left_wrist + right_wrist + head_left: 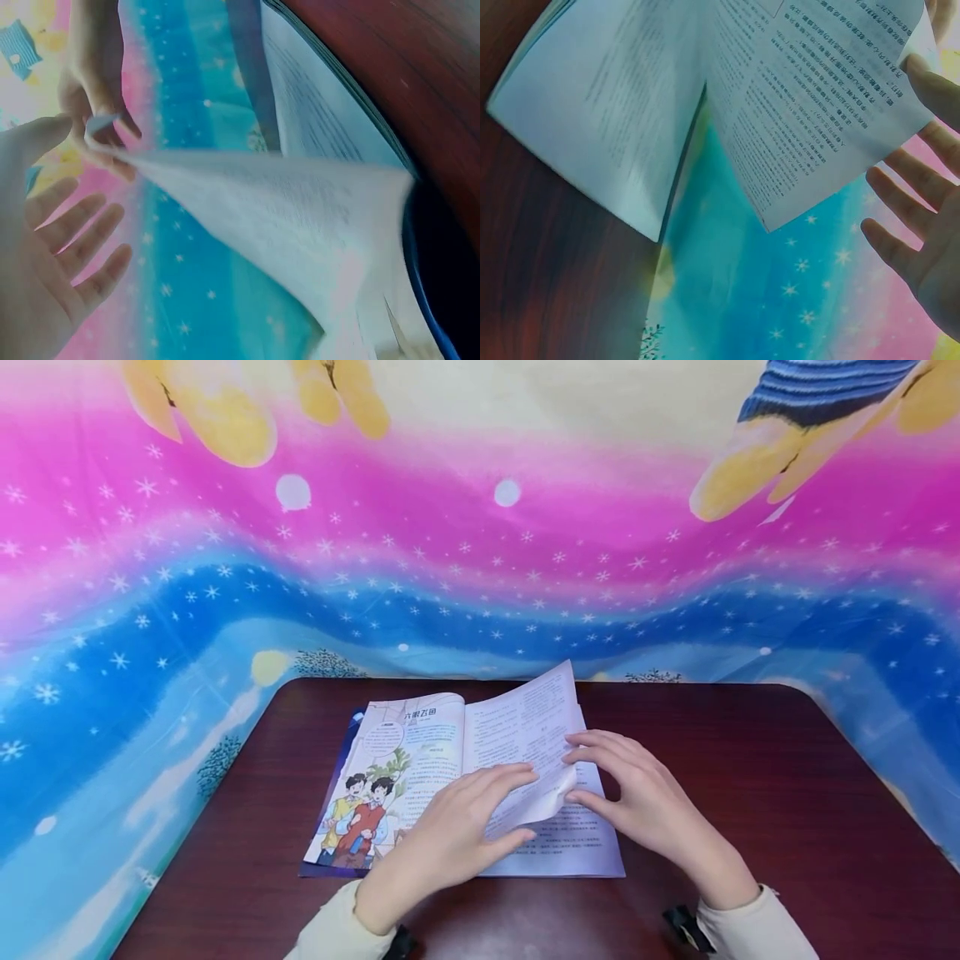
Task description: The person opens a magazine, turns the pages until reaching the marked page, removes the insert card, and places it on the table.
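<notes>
An open magazine (435,760) lies on the table, its left side showing text and a drawing of two figures. One page (517,727) is lifted from the right side, and its lower outer corner is curled. At that outer edge my right hand (645,793) pinches the page between thumb and fingers; the lifted page (817,97) shows its printed text in the right wrist view. My left hand (468,827) hovers over the lower part of the magazine, fingers extended. In the left wrist view the left hand (60,255) is spread, apart from the page.
The dark reddish-brown table (750,777) extends on both sides of the magazine. Behind and around it hangs a colourful cloth (450,560) with snowflakes, reaching down to the table's far edge.
</notes>
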Demonstrator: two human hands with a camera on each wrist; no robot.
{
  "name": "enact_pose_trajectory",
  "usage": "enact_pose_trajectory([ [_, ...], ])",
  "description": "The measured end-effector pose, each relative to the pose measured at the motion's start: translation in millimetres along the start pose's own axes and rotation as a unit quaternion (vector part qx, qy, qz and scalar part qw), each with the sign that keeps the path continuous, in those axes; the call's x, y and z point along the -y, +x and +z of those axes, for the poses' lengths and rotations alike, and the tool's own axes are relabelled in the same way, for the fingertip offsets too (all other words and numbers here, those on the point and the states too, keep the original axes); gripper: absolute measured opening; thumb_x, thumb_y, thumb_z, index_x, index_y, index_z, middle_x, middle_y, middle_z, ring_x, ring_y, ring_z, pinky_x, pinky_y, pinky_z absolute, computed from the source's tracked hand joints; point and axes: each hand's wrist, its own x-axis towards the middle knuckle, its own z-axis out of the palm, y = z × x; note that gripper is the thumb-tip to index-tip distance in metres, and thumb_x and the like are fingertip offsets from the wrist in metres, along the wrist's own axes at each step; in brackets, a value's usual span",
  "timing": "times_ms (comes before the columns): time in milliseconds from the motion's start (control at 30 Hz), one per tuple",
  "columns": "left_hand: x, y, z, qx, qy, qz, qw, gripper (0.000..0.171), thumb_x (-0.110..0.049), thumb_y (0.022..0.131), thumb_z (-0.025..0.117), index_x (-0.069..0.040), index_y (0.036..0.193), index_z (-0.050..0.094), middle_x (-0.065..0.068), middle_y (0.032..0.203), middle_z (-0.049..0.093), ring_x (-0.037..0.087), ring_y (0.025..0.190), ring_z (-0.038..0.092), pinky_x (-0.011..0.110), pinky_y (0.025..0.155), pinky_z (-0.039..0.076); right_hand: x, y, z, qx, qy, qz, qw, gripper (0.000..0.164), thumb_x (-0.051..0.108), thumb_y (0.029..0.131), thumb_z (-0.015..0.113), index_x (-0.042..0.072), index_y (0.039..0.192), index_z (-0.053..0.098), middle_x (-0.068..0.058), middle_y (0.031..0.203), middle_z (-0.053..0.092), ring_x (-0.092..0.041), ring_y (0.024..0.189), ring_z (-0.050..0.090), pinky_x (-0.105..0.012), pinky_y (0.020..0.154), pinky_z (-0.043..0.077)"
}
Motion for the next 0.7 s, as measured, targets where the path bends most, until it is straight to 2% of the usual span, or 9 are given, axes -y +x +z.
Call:
enact_pose_trajectory([
  [133,-7.0,7.2,5.9,-0.027,0.000,0.019,0.9995,0.060,-0.032,0.089,0.076,-0.015,0.141,0.053,-0.001,0.142,0.055,0.015,0.127,0.053,0.036,0.104,0.044,3,2,0,-0.008,-0.001,-0.004,1.000,0.044,0.024,0.074,0.088,0.017,0.113,0.069,-0.002,0.132,0.061,-0.026,0.126,0.052,-0.048,0.101,0.040],
  [300,-12.9,8.9,11.7,-0.059,0.003,0.031,0.9978,0.050,-0.024,0.090,0.075,-0.016,0.136,0.058,-0.003,0.134,0.061,0.013,0.120,0.058,0.033,0.102,0.045,7,1,2,-0.022,0.011,-0.001,1.000,0.045,0.025,0.074,0.088,0.018,0.114,0.069,-0.003,0.132,0.061,-0.028,0.127,0.052,-0.048,0.102,0.040],
  [467,-14.7,6.3,16.0,-0.072,-0.006,0.037,0.9967,0.041,-0.019,0.094,0.070,-0.018,0.134,0.060,-0.005,0.133,0.062,0.011,0.121,0.058,0.031,0.101,0.046,11,0,4,-0.037,0.023,-0.004,0.999,0.043,0.025,0.075,0.087,0.019,0.114,0.068,-0.003,0.132,0.062,-0.029,0.127,0.052,-0.048,0.102,0.039],
  [700,-15.4,4.1,16.3,-0.085,-0.004,0.041,0.9955,0.042,-0.010,0.093,0.070,-0.017,0.133,0.061,-0.003,0.133,0.062,0.012,0.120,0.059,0.030,0.102,0.045,14,2,3,-0.045,0.020,-0.020,0.999,0.041,0.029,0.080,0.084,0.018,0.116,0.068,-0.003,0.133,0.061,-0.028,0.126,0.053,-0.048,0.101,0.040],
])
